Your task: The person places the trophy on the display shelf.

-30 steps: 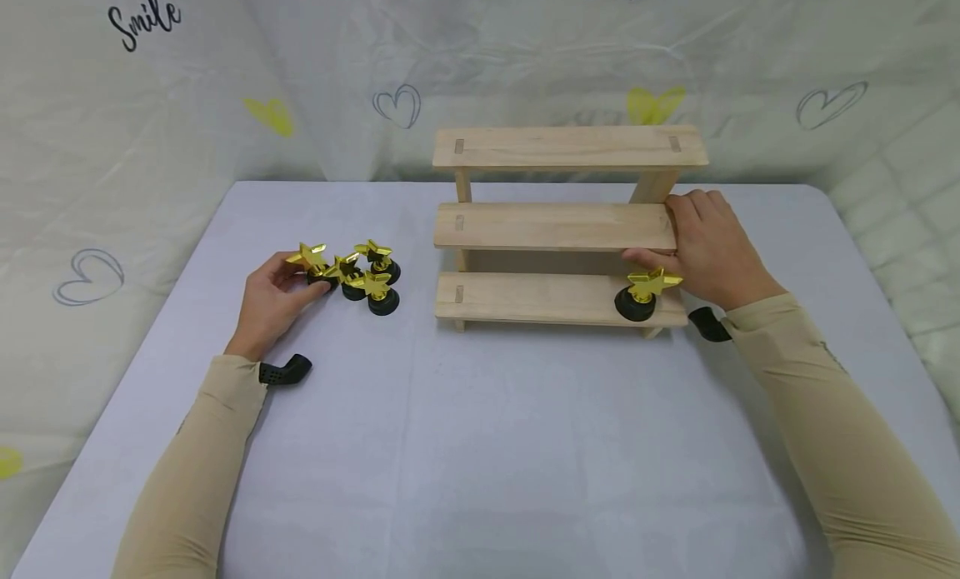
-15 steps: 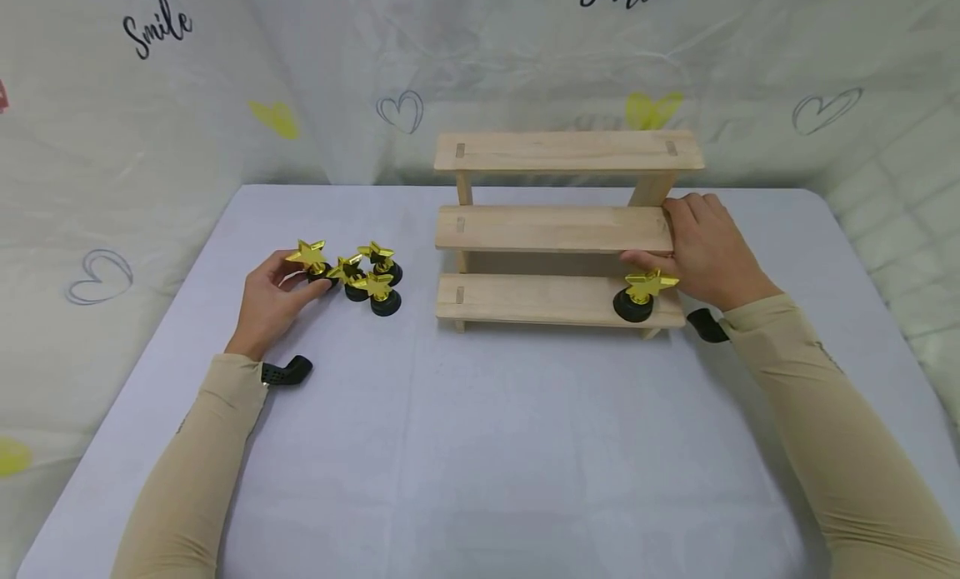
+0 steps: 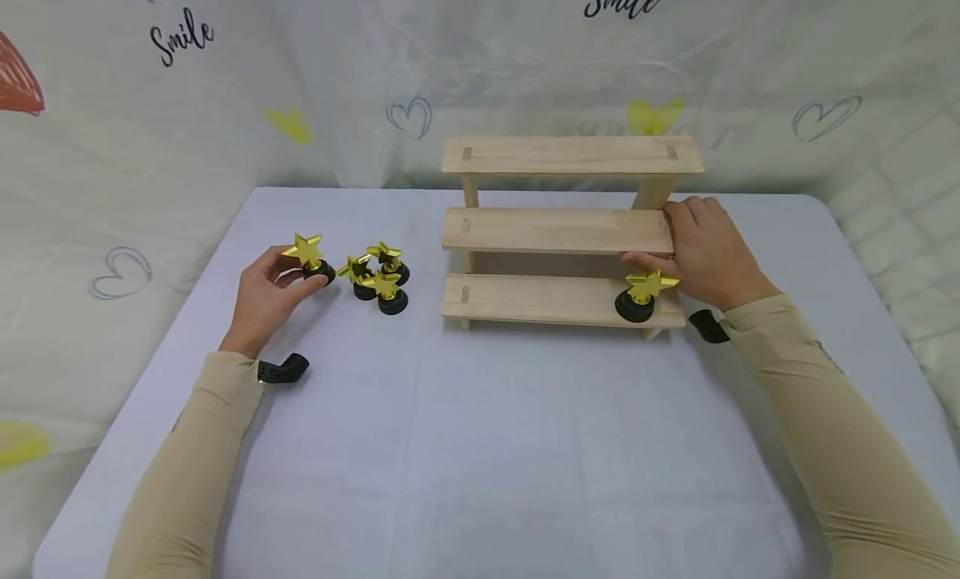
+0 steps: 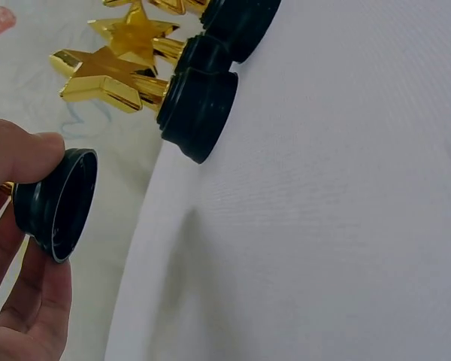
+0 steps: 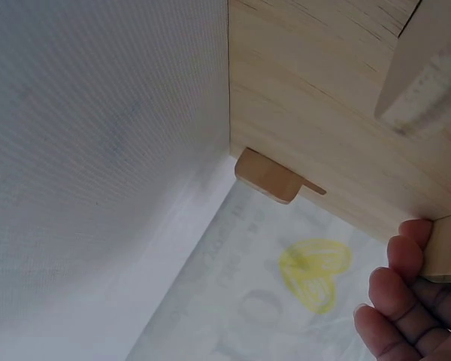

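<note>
My left hand (image 3: 262,300) pinches a small gold star trophy (image 3: 306,250) by its black round base, between thumb and fingers. The hollow underside of that base (image 4: 74,204) shows in the left wrist view, clear of the table. Just to its right, three like trophies (image 3: 391,301) stand close together on the white tabletop. My right hand (image 3: 716,258) grips the right end of the middle board of a three-tier wooden shelf (image 3: 555,231). Another star trophy (image 3: 634,306) stands at the right end of the lowest board, near my right thumb.
The white table (image 3: 480,446) stretches in front of the shelf and between both forearms. Behind it hangs a pale sheet (image 3: 510,62) printed with hearts and words. A black wrist device (image 3: 283,369) sits on the left wrist, with a similar one (image 3: 708,326) on the right.
The left hand has raised its trophy slightly and drawn it left, apart from the other trophies. My right hand keeps its grip on the shelf. The head view has shifted a little.
</note>
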A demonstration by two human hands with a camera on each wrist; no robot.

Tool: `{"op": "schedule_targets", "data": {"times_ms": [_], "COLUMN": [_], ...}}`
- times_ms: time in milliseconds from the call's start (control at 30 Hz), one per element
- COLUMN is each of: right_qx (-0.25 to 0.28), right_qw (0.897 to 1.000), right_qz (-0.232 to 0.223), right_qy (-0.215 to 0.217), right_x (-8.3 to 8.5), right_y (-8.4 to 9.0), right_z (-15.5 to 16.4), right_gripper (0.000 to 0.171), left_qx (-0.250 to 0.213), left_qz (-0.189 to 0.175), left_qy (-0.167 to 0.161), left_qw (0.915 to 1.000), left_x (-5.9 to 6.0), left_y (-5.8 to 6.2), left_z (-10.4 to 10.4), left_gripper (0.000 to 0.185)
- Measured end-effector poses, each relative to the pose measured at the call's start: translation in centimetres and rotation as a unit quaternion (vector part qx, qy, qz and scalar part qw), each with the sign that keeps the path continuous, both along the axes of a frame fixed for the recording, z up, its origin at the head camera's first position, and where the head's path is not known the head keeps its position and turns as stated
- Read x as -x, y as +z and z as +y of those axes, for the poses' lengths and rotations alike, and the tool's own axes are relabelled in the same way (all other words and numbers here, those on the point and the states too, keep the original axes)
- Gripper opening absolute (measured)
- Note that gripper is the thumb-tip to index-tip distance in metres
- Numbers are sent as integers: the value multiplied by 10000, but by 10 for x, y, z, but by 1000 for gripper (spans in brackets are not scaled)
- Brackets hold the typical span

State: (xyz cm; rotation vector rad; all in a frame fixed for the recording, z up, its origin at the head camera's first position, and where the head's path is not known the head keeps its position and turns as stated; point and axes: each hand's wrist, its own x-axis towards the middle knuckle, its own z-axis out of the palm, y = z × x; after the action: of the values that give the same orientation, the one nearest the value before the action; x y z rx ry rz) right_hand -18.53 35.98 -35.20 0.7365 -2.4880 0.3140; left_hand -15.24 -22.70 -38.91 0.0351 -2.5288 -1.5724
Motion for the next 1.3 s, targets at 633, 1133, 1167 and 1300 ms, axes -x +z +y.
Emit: {"op": "schedule_targets", "data": {"times_ms": [633,1133,1167,1300], "right_qx": [39,-103,-106,-97], "right_qw": [9998,9993,9992,9994], "right_qz": [-185,-344,-356,-305], "right_qy": [30,-127,-138,-113], "right_x": [-2,-4,-5,-4], "right_y": [1,4,4,5], "right_z": [3,4,4,4], "right_gripper": [112,107,106,107], "left_qx": [153,110,84,75], "left_qz": [309,502,525,538], "left_qy": [72,-174,-191,-237], "left_qw": [9994,9985,9984,9982], "left_x": [-9,-8,-8,-9], "left_y": [28,47,48,53], "left_z": [3,22,23,26], "left_gripper": [48,50,50,50]}}
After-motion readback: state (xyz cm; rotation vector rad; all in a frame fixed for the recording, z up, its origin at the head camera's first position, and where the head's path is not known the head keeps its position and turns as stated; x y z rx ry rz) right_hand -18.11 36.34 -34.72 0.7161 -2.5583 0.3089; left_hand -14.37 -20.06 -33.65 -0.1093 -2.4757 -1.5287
